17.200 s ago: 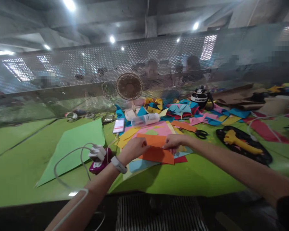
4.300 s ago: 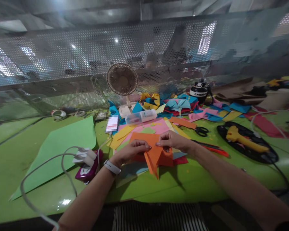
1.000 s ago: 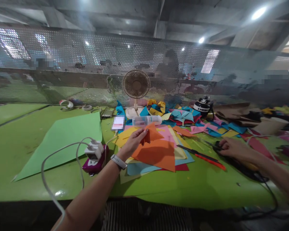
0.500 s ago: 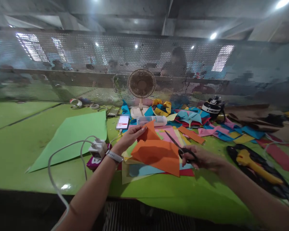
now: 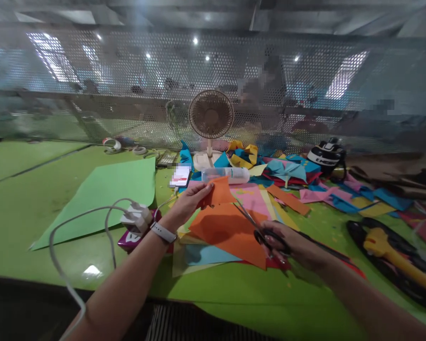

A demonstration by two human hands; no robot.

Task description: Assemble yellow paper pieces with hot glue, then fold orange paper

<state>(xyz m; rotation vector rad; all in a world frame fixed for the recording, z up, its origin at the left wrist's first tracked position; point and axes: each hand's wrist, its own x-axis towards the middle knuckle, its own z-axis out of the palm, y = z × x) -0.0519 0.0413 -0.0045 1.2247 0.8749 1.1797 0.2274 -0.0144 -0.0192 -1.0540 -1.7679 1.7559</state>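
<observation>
My left hand (image 5: 189, 202) pinches the upper corner of a folded orange paper sheet (image 5: 230, 232) and holds it lifted above a pile of coloured sheets. My right hand (image 5: 294, 245) is closed around the handles of black scissors (image 5: 259, 228). The blades point up and left, lying across the orange paper's right edge. A white watch sits on my left wrist.
A large light-green sheet (image 5: 106, 194) lies at left on the green table (image 5: 28, 208). A white charger with cable (image 5: 137, 219) rests on a purple item. A small fan (image 5: 210, 115), a clear bottle (image 5: 227, 174), a phone (image 5: 180, 176), paper scraps and a yellow glue gun (image 5: 394, 251) surround the work.
My right hand fetched the scissors from the right and brought them to the orange paper. My left hand keeps the paper lifted. The camera tilted down slightly.
</observation>
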